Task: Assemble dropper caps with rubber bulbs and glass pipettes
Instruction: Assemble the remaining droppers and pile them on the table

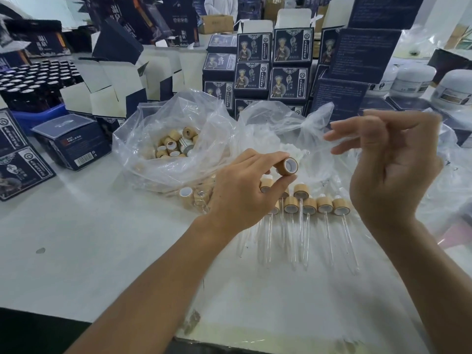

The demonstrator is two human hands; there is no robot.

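The left hand (245, 190) is pinching a wooden cap (288, 166) between thumb and fingertips, just above the row of finished droppers (316, 208). The right hand (388, 169) is hovering raised to the right of that row, palm turned inward, fingers loosely spread and holding nothing I can make out.

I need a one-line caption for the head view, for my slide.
Left hand pinches a bamboo cap above finished droppers.
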